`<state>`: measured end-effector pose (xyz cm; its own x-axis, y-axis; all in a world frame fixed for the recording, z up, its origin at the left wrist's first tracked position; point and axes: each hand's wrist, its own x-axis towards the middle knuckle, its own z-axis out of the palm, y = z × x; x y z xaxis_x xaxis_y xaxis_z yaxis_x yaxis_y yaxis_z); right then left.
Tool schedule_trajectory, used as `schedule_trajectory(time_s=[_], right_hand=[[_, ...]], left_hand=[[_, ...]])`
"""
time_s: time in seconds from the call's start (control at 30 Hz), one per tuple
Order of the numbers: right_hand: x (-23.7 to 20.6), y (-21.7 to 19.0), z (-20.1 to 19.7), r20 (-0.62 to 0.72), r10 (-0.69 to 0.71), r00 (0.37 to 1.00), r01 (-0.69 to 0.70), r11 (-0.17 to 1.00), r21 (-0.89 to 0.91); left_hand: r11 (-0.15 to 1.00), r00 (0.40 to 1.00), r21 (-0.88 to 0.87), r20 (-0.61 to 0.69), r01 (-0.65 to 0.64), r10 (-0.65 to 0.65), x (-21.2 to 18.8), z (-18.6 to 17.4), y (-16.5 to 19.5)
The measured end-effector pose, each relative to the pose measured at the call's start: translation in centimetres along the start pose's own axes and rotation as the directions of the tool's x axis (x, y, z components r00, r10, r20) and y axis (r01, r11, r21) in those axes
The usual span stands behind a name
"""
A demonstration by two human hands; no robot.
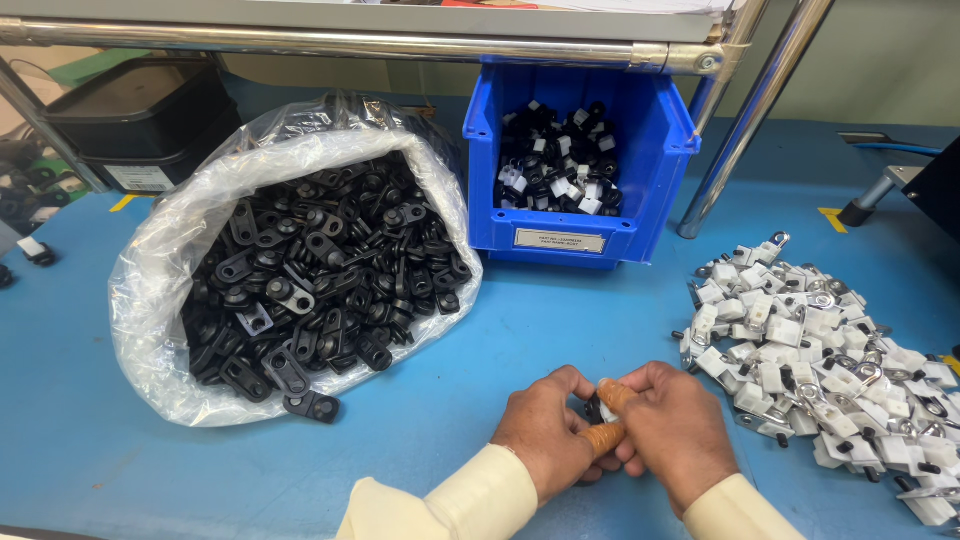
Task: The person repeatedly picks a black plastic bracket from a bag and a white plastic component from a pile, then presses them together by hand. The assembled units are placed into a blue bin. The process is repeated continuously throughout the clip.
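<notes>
Both my hands, left (545, 432) and right (672, 430), pinch one small black-and-white part (600, 398) just above the worktop (420, 420); I judge a slipping thumb could drop it.

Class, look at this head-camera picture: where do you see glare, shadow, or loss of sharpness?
Head view: bright glare on the clear plastic bag and the chrome shelf rail; soft, short shadows under the hands, left hand and right hand; the blue bin is sharp, while the left edge looks blurred and the wide lens bows the rail slightly.
</notes>
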<state>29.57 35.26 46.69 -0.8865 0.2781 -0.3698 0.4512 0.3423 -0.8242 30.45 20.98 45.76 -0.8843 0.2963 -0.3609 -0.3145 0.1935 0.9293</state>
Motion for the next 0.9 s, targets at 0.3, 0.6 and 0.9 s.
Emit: schedule_trajectory(time_s=[0.3,0.6,0.9], right_hand=[[-1.2,0.7,1.0,0.078,-0.107,0.991,0.105,0.994,0.035],[0.5,3.6,0.8,0.298,0.229,0.926,-0.335,0.864,0.376],[2.1,4.0,-0.5,0.521,0.320,0.792,-0.535,0.775,0.337]], left_hand=[[0.981,0.982,-0.151,-0.123,0.123,-0.142,-0.5,-0.3,-0.8],[0.882,0.989,-0.452,0.015,0.136,-0.145,-0.8,-2.1,-3.0],[0.940,0.995,-0.332,0.093,0.074,-0.046,-1.5,-2.4,-2.6]])
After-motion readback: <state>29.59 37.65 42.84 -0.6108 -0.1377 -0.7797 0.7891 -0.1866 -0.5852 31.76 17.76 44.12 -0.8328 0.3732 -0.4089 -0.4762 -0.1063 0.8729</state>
